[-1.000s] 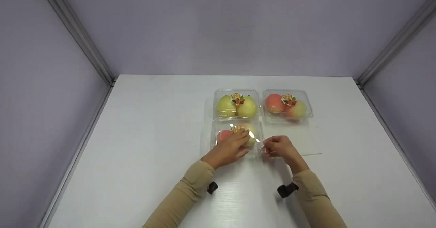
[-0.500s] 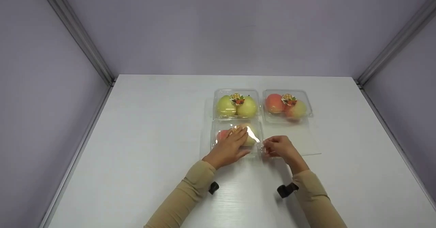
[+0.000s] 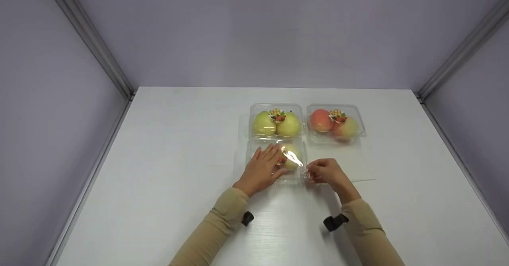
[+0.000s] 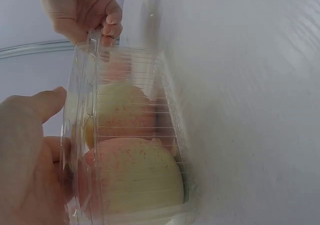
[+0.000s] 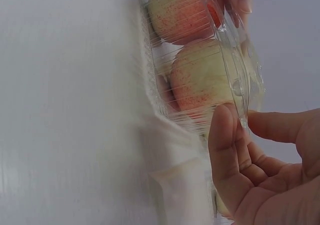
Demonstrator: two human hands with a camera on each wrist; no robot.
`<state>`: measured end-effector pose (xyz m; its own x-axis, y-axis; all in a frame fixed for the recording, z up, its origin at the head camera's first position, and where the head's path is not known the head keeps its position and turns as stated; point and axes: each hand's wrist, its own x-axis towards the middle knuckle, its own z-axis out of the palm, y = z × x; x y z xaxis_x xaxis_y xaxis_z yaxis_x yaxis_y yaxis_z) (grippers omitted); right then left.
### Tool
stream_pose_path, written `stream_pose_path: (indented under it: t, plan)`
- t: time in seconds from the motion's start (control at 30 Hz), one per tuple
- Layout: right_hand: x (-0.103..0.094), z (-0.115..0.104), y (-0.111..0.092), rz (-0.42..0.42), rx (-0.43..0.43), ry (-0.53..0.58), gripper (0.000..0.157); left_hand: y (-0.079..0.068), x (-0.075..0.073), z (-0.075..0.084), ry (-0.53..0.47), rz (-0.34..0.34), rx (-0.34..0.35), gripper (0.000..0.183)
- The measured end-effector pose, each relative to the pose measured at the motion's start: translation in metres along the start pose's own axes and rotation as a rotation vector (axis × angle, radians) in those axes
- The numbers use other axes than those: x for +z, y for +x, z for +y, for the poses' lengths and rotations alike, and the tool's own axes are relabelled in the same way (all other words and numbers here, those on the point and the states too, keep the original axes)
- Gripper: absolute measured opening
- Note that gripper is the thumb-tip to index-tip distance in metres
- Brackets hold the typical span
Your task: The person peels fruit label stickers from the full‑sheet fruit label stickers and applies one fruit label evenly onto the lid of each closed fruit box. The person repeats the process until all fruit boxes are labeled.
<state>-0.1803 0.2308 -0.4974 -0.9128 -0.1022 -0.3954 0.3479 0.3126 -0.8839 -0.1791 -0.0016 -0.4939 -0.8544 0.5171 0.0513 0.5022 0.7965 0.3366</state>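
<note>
A clear plastic clamshell box [image 3: 292, 179] with two red-and-pale-yellow peaches [image 4: 137, 180] in it stands nearest on the white table. Over the left part of its lid lies my left hand [image 3: 260, 169], fingers straight and spread, hiding one peach and part of a round fruit sticker [image 3: 282, 159]. At the box's front right corner my right hand [image 3: 324, 171] pinches the rim between thumb [image 5: 275, 125] and forefinger. In the right wrist view, the other fingers are curled below the rim.
Behind it stands a matching box [image 3: 254, 107] of two yellow-green fruits. Another box [image 3: 358, 111] with two peaches is at the back right. A pale flat sheet [image 3: 354, 164] lies in front of that one. Grey walls [image 3: 262, 39] enclose the table.
My left hand has slid a little left across the lid, uncovering the right-hand peach and part of the sticker. The right hand stays at the corner.
</note>
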Motion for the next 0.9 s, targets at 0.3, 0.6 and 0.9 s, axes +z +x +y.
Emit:
stream_pose_path:
  t: [0.3, 0.6, 0.9]
  plan:
    - [0.000, 0.000, 0.001, 0.010, 0.029, -0.011, 0.022, -0.006, -0.001, 0.001, 0.000, 0.035, 0.045, 0.061]
    - [-0.001, 0.002, 0.001, 0.014, 0.019, -0.021, 0.021, -0.013, -0.001, 0.000, 0.047, 0.046, 0.232, 0.055]
    - [0.000, 0.000, 0.000, 0.009, 0.019, -0.007, 0.022, -0.016, -0.001, -0.004, 0.059, 0.050, 0.231, 0.055]
